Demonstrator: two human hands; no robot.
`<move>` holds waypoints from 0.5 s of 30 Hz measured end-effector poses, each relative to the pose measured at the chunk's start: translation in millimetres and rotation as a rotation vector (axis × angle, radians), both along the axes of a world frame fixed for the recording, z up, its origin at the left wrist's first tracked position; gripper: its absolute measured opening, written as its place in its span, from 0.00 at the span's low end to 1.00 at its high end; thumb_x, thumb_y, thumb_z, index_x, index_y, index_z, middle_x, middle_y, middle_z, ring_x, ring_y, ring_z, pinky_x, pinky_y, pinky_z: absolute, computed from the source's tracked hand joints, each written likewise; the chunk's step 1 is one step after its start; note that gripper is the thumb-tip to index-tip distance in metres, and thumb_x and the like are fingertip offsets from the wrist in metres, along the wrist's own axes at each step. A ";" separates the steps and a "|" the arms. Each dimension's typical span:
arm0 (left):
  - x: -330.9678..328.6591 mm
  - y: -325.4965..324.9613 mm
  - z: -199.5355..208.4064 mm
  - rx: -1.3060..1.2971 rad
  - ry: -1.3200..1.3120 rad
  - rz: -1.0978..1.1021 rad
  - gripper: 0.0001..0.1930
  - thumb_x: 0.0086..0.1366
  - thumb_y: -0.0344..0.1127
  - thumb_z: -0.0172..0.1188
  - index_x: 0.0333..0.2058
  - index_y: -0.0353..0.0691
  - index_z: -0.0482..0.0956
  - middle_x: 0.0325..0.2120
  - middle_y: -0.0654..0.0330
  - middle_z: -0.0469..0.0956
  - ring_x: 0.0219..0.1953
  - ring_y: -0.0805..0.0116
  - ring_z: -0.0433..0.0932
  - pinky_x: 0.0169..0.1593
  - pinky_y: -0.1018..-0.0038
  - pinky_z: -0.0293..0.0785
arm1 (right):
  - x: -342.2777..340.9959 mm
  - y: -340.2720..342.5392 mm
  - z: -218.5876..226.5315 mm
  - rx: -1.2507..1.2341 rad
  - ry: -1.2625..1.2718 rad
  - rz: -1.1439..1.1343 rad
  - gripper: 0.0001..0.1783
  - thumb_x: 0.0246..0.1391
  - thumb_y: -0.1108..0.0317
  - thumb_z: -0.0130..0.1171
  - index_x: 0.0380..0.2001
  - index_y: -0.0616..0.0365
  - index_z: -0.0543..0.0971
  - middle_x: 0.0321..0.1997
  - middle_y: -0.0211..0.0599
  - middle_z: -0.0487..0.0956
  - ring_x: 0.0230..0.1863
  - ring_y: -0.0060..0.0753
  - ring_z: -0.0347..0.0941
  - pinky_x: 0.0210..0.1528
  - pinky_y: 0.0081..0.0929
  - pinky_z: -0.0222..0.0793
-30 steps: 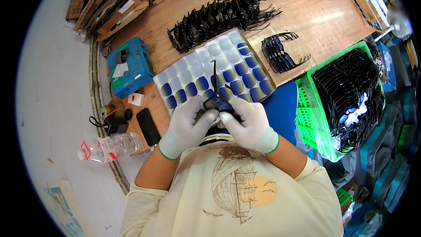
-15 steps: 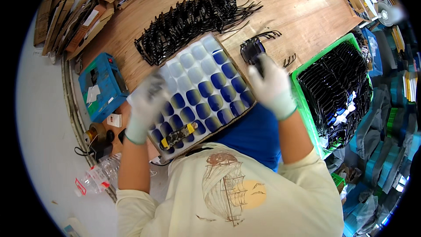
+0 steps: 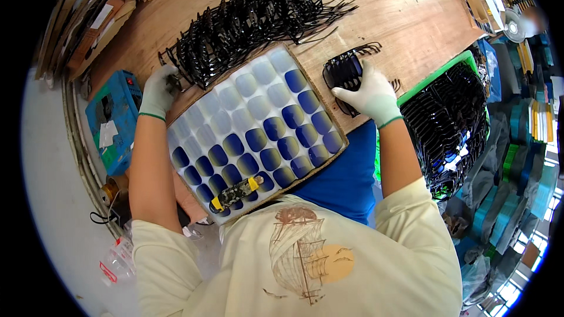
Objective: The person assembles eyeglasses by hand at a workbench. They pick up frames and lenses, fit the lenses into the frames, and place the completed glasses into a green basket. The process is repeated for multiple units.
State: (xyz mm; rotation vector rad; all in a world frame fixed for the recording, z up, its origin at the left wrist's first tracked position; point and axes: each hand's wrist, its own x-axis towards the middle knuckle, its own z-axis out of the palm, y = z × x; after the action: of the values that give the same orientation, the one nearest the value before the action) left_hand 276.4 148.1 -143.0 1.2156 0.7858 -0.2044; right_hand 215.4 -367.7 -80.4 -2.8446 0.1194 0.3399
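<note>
My left hand (image 3: 158, 93), in a white glove, is at the left end of a long row of black glasses frames (image 3: 247, 23). Its fingers are closed at the endmost frame and partly hidden. My right hand (image 3: 375, 95), also gloved, grips a small stack of black sunglasses (image 3: 342, 75) on the wooden table, its thumb on the near side. Between my hands a shallow cardboard tray (image 3: 317, 161) holds rows of lenses (image 3: 255, 140), shaded dark blue to pale, others whitish. A yellow-and-black cutter-like tool (image 3: 237, 192) lies across the tray's near left part.
A green crate (image 3: 437, 79) heaped with black glasses (image 3: 446, 123) stands on the right. At the left is a blue box-shaped device (image 3: 116, 117), with a tape roll (image 3: 116, 191) near it. Flattened cardboard (image 3: 94, 29) leans at the far left, and a plastic bottle (image 3: 119, 261) lies below.
My left hand has moved from above the tray, left and away, to the end of the frame row. My right hand has moved slightly right and stays at the sunglasses stack.
</note>
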 end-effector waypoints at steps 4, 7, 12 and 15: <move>-27.0 -26.1 40.8 0.104 -0.328 0.207 0.04 0.67 0.32 0.63 0.36 0.40 0.78 0.25 0.67 0.75 0.22 0.76 0.69 0.26 0.79 0.66 | -12.3 37.6 10.8 0.027 -0.417 0.218 0.30 0.57 0.51 0.62 0.55 0.62 0.74 0.50 0.52 0.78 0.50 0.54 0.75 0.52 0.51 0.72; -65.5 -72.9 93.9 0.274 -0.437 0.152 0.05 0.69 0.32 0.61 0.38 0.38 0.78 0.24 0.68 0.72 0.21 0.81 0.68 0.24 0.82 0.65 | -7.1 91.4 11.7 0.201 0.009 0.281 0.21 0.59 0.60 0.56 0.54 0.56 0.76 0.46 0.50 0.84 0.50 0.53 0.80 0.51 0.50 0.75; -169.4 -108.6 116.7 0.791 -0.521 -0.280 0.14 0.69 0.39 0.63 0.43 0.33 0.79 0.30 0.65 0.77 0.29 0.77 0.73 0.36 0.77 0.72 | 22.4 112.4 26.6 -0.001 0.170 0.274 0.19 0.57 0.59 0.58 0.49 0.57 0.78 0.46 0.52 0.84 0.51 0.54 0.81 0.52 0.48 0.76; -241.0 -128.1 136.8 0.620 -0.391 -0.523 0.13 0.69 0.35 0.58 0.43 0.30 0.78 0.33 0.61 0.80 0.34 0.76 0.76 0.40 0.77 0.74 | 14.2 105.9 34.3 -0.001 -0.022 0.362 0.14 0.55 0.65 0.60 0.43 0.56 0.78 0.44 0.49 0.82 0.46 0.53 0.81 0.48 0.47 0.78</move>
State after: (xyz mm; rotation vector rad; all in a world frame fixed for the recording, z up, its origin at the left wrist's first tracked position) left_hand 35.4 19.9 -6.3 1.9687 0.1662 -0.1417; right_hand 229.6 -261.8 -46.1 -2.8614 -0.4036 0.3791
